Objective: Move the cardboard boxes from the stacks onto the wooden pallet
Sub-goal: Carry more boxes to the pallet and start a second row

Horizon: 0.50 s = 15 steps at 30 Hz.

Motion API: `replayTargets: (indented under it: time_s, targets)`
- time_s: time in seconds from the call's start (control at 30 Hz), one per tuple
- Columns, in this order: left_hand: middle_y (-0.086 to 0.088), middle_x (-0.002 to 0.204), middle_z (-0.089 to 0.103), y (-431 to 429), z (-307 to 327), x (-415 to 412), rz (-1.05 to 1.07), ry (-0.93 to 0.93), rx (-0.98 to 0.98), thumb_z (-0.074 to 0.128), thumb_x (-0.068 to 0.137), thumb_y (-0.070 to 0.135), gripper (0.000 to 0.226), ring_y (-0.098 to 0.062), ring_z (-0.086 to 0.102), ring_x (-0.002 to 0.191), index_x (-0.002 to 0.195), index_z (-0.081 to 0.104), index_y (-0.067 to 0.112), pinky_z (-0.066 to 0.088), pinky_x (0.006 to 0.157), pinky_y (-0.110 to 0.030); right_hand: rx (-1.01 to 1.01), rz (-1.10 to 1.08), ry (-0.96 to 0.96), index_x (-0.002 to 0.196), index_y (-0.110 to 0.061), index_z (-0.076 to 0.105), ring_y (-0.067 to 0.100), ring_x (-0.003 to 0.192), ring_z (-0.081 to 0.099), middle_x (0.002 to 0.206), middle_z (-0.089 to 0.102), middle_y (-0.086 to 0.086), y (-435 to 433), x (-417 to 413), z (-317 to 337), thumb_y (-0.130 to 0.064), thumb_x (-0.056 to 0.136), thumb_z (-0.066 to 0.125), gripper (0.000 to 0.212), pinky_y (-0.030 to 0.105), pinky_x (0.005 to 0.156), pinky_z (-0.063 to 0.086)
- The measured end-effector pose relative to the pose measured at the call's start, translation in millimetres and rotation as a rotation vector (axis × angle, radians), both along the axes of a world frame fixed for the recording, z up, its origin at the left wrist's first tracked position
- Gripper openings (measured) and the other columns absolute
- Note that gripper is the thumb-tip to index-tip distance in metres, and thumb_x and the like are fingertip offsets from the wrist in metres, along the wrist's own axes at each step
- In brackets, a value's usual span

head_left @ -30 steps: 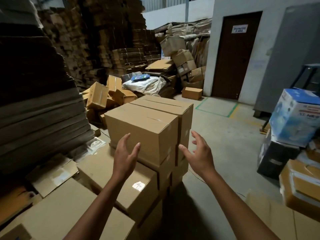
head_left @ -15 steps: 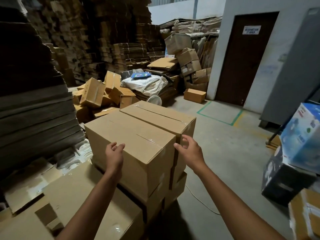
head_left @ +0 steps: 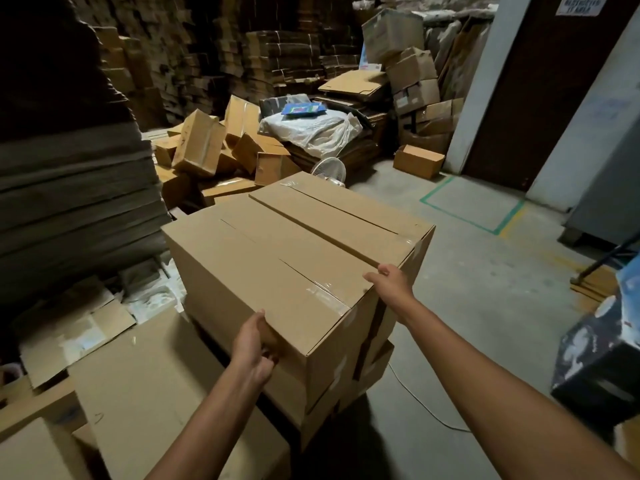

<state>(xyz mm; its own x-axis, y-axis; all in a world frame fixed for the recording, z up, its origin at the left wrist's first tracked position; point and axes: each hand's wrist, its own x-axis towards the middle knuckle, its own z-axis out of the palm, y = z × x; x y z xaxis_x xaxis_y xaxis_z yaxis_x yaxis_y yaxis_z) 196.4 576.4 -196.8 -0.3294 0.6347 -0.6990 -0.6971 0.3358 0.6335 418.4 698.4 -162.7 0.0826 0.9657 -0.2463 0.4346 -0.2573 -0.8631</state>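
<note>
1. At the far left stood a tall pile of flattened cardboard (head_left: 76, 188), deep in shadow. Loose flat sheets (head_left: 156, 393) lay on the ground near you.
2. Your left hand (head_left: 254, 348) gripped the cardboard box (head_left: 277, 271) on its near left face, thumb up at the top edge and fingers curled against the side.
3. That box sat in the middle of the scene on top of the lower boxes (head_left: 346, 386), taped seam upward. A second box (head_left: 346, 213) touched its far side, level with it.
4. Far beyond them lay a jumble of small boxes (head_left: 207, 143), a white plastic sack (head_left: 311, 129) and a fan (head_left: 329, 169) (only partly seen over the box tops).
5. Your right hand (head_left: 391, 282) held the box's right top edge, thumb on the lid, fingers hooked over the side with their tips hidden.
6. To the right lay the concrete floor (head_left: 467, 306) with a green tape outline (head_left: 485, 216). A dark door (head_left: 540, 98) stood far right, and a blue printed carton (head_left: 602, 341) sat near right, well apart from the stack.
</note>
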Motion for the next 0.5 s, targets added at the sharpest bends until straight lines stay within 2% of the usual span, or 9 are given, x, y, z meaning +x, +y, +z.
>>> replayTargets:
  time_s: [0.07,0.17,0.23,0.27,0.33,0.4,0.43,0.5]
  targets:
    - [-0.016,0.098,0.052,3.8,-2.1,-2.0,-0.019,-0.051,-0.014,0.064,0.093,0.032,0.028,-0.028,0.054,0.085,0.095,0.053,0.007,0.045,0.071,-0.037,-0.013,-0.019,0.036,0.149,-0.010,0.042,0.028,0.136,0.046,0.152,0.044,0.009,7.6,-4.0,-7.3,-0.032,0.096,0.066,0.063,0.038,0.105,0.041]
    - [-0.016,0.102,0.054,5.2,-1.0,-3.5,-0.033,-0.071,-0.017,0.062,0.092,0.030,0.020,-0.031,0.054,0.099,0.092,0.058,0.010,0.047,0.090,-0.043,-0.044,-0.048,0.058,0.146,-0.007,0.046,0.030,0.133,0.049,0.148,0.049,0.011,14.0,-8.6,-8.5,-0.035,0.094,0.068,0.062,0.040,0.102,0.044]
    - [-0.011,0.097,0.059,5.5,0.7,-4.7,-0.040,-0.035,-0.015,0.057,0.094,0.027,0.016,-0.028,0.057,0.095,0.089,0.061,0.013,0.048,0.095,-0.044,-0.103,-0.021,0.067,0.135,-0.002,0.057,0.035,0.124,0.056,0.135,0.059,0.018,18.8,-7.3,-7.9,-0.038,0.092,0.070,0.057,0.048,0.104,0.046]
    - [-0.008,0.093,0.062,4.8,2.7,-4.5,-0.045,-0.009,0.000,0.055,0.095,0.026,0.015,-0.025,0.060,0.087,0.089,0.062,0.014,0.050,0.089,-0.041,-0.145,0.006,0.082,0.132,-0.003,0.061,0.035,0.119,0.059,0.129,0.063,0.018,19.8,-5.7,-7.2,-0.042,0.089,0.072,0.058,0.050,0.105,0.048]
    - [-0.004,0.090,0.066,0.6,6.4,-3.9,-0.051,0.080,0.017,0.052,0.098,0.024,0.017,-0.021,0.061,0.076,0.090,0.064,0.015,0.048,0.068,-0.034,-0.219,0.041,0.124,0.127,-0.010,0.066,0.030,0.110,0.066,0.120,0.070,0.011,19.8,-3.7,-8.2,-0.053,0.078,0.077,0.066,0.050,0.102,0.052]
    - [-0.004,0.099,0.068,-6.1,12.1,-3.7,-0.046,0.207,0.047,0.055,0.097,0.025,0.017,-0.019,0.060,0.079,0.103,0.063,0.011,0.044,0.061,-0.032,-0.231,0.071,0.166,0.117,-0.015,0.068,0.026,0.107,0.067,0.115,0.071,0.006,17.8,-5.0,-10.8,-0.056,0.073,0.079,0.062,0.050,0.101,0.053]
    - [-0.006,0.108,0.067,-9.2,14.2,-3.7,-0.042,0.273,0.064,0.058,0.095,0.027,0.028,-0.019,0.062,0.086,0.116,0.058,0.008,0.047,0.064,-0.033,-0.230,0.097,0.184,0.115,-0.017,0.065,0.026,0.110,0.065,0.116,0.069,0.006,16.9,-6.4,-12.4,-0.058,0.072,0.080,0.062,0.052,0.102,0.052]
    - [-0.008,0.123,0.062,-14.7,20.7,-5.3,-0.018,0.342,0.083,0.062,0.092,0.030,0.051,-0.023,0.062,0.101,0.134,0.044,0.008,0.054,0.076,-0.038,-0.236,0.109,0.266,0.118,-0.021,0.060,0.029,0.117,0.062,0.123,0.066,0.007,18.8,-9.6,-20.0,-0.071,0.050,0.087,0.089,0.057,0.103,0.048]
